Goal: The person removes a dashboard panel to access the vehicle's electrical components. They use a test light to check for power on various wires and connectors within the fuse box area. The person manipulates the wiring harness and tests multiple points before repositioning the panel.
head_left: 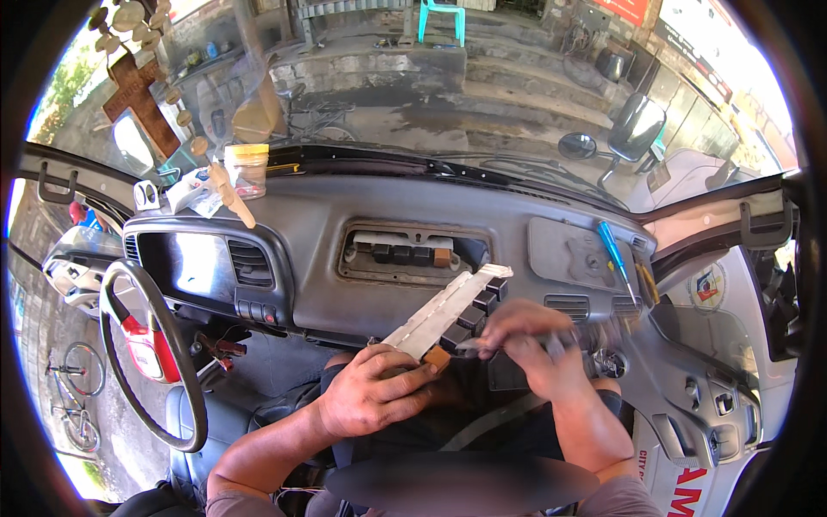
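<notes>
My left hand (pixel 376 392) grips the lower end of a long pale metal bracket (pixel 444 310) that carries several black relays (pixel 485 300) and an orange one (pixel 437 360). My right hand (pixel 538 353), blurred by motion, is closed on a greyish tool (pixel 562 343) whose type I cannot make out; its tip is beside the lower relays. Above the bracket, an open recess (pixel 353 276) in the dashboard (pixel 327 302) shows more black and orange relays (pixel 401 254). A removed cover panel (pixel 560 246) lies on the dash at the right, with a blue screwdriver (pixel 612 246) over its edge.
A steering wheel (pixel 194 405) stands at my left. A yellow-lidded jar (pixel 245 172) and small items sit on the left dash top. The door (pixel 715 414) is at my right. Outside are a person (pixel 83 215), a bicycle (pixel 77 388) and a teal chair (pixel 441 26).
</notes>
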The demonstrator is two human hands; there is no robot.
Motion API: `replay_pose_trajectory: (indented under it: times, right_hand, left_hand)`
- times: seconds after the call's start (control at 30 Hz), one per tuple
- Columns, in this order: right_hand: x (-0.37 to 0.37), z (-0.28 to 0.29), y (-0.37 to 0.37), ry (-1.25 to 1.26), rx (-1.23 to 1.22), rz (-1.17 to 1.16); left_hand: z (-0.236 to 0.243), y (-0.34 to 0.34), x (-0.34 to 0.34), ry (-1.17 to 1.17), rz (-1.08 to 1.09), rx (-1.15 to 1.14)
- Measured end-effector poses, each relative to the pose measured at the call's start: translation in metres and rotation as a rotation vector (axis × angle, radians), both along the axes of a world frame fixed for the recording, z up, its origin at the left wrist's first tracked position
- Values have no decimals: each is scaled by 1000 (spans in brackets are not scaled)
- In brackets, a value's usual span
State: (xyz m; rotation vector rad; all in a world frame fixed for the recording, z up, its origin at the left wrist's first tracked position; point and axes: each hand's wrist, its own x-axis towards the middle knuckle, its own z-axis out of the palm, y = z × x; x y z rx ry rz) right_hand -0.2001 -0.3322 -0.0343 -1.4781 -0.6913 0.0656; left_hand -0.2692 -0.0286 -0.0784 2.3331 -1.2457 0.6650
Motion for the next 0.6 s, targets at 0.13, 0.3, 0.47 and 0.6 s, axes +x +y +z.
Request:
replay_pose_trajectory:
  times: [0.13, 0.3, 0.47, 0.6]
  right_hand:
    - [17, 6, 24, 419, 12, 5]
    - [29, 7, 39, 372, -158, 61]
    - [28, 9, 44, 409, -245, 5]
    - [25, 19, 47, 419, -255, 14]
  left_hand:
    - [1, 0, -1, -8, 16, 12]
    - [1, 0, -1, -4, 14, -17]
    - [-1, -3, 3, -29, 2, -55]
    - [0, -2, 2, -29, 8, -26]
